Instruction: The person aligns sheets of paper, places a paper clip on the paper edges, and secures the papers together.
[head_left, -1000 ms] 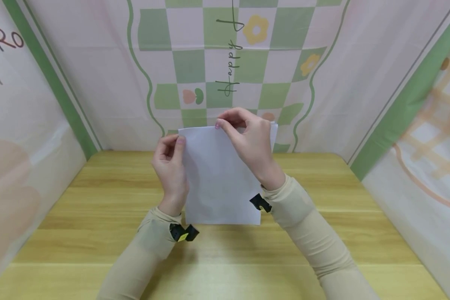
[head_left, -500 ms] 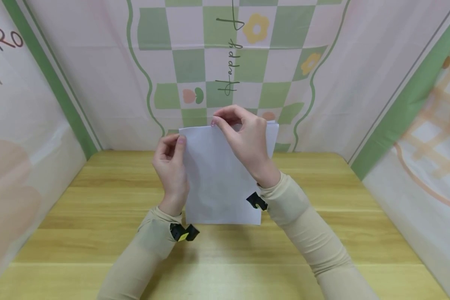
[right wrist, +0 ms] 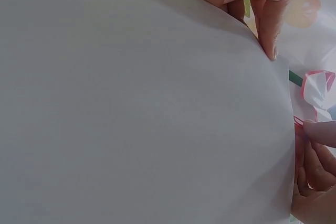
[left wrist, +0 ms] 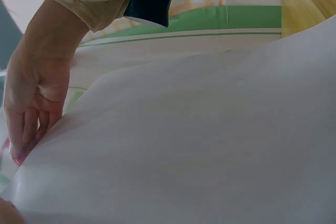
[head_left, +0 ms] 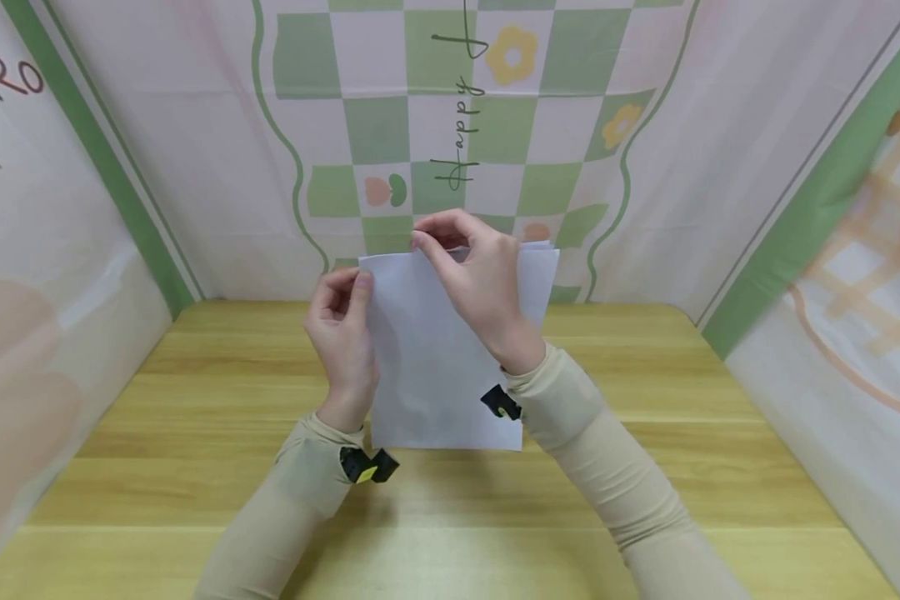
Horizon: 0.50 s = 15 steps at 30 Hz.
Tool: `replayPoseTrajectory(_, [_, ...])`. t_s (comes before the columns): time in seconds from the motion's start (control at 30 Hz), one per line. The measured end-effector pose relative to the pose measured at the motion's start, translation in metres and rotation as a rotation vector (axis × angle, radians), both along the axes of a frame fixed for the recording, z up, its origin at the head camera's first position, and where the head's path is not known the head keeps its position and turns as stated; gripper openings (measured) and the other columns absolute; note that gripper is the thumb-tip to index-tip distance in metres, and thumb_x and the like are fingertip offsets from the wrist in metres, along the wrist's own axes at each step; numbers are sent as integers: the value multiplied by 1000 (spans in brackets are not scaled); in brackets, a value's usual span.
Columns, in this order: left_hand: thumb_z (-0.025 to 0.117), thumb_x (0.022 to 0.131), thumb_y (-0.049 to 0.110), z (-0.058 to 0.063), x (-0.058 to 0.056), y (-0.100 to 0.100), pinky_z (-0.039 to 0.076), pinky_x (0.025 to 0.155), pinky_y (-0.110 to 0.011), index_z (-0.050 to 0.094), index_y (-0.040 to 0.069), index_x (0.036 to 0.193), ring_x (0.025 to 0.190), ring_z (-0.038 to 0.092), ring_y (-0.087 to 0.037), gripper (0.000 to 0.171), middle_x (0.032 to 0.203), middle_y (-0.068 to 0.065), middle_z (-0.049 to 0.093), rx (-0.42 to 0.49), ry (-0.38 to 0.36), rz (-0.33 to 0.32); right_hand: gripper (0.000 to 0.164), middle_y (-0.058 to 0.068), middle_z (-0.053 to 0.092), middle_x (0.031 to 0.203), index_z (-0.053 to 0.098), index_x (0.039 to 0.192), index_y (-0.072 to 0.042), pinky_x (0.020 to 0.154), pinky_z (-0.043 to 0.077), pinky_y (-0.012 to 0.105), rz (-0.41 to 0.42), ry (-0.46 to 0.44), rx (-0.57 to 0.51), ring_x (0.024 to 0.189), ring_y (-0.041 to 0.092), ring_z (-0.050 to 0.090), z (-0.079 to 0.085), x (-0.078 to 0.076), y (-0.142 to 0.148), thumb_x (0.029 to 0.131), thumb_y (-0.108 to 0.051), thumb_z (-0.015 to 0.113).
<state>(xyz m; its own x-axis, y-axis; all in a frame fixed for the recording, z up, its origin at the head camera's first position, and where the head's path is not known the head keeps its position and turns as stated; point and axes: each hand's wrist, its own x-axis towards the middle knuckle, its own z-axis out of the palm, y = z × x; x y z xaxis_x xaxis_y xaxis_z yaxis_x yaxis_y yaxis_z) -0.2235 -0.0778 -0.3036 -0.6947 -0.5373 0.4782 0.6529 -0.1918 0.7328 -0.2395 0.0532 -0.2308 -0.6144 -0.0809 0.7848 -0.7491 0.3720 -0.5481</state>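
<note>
White paper sheets (head_left: pixel 435 358) stand upright over the table, a second sheet's edge peeking out at the top right corner. My left hand (head_left: pixel 342 342) pinches their top left corner, thumb in front. In the right wrist view this left hand (right wrist: pixel 252 3) appears at the top, fingertips on the paper's edge. My right hand (head_left: pixel 480 279) reaches across the sheets, thumb and index finger meeting at the top edge, close to the left corner. Between those fingers is a small red wire paper clip (right wrist: pixel 298 121). In the left wrist view, red shows at the right hand's (left wrist: pixel 39 93) fingertips.
A wood-grain table (head_left: pixel 195 467) lies beneath the hands. Printed fabric with green checks (head_left: pixel 378 133) hangs behind it, and more fabric hangs along the left and right sides. Each wrist carries a small black camera (head_left: pixel 367 465).
My right hand has slid left along the paper's top edge with the paper clip, uncovering more of the top right corner. The left hand stays in place.
</note>
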Motion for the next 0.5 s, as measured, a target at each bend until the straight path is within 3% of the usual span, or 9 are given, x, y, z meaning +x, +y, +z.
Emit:
replayPoseTrajectory(0.33, [69,87,17,0,0,0,43,69,-22,67,7,91,76,55,-14,11,85,1,62,-14,-2,9,13,1,72,84,72,91,-7,68,52,20,-24,47,14,74,6,64,-3,-2,-6,86,-19,70])
replayPoseTrajectory(0.5, [69,87,15,0,-1,0,43,68,-23,65,-2,94,75,55,-14,19,84,1,62,-14,-3,7,12,1,72,84,72,91,-8,67,53,21,-20,66,12,74,6,64,-4,-3,-9,86,-19,70])
